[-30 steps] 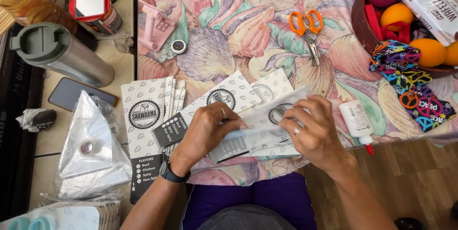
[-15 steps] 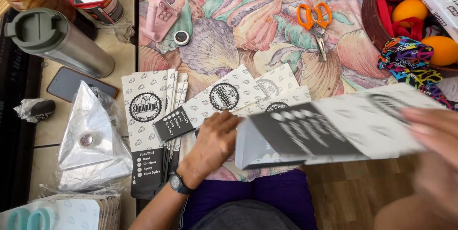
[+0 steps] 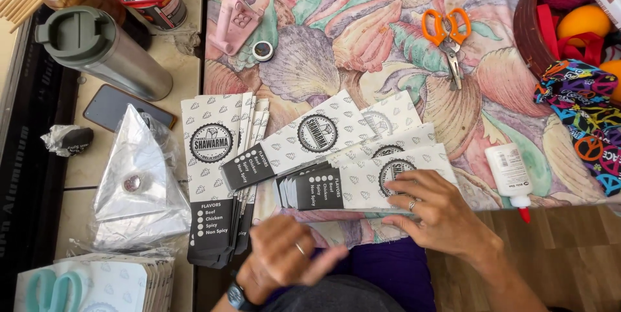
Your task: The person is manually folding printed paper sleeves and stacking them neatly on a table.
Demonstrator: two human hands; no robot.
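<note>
I see right hand (image 3: pixel 440 212) pressing flat on the paper sleeve stack (image 3: pixel 362 182) | stack's long axis left-right | left hand (image 3: pixel 284 257) loosely curled, empty, nearer me.

One head-worn camera looks almost straight down from above the seated person — near enough that the table edge, lap and both forearms fill the lower frame. The far side of the patterned tablecloth (image 3: pixel 362 47) lies at the top, the wooden floor (image 3: pixel 556 254) at lower right — no second view shares the scene.
</note>
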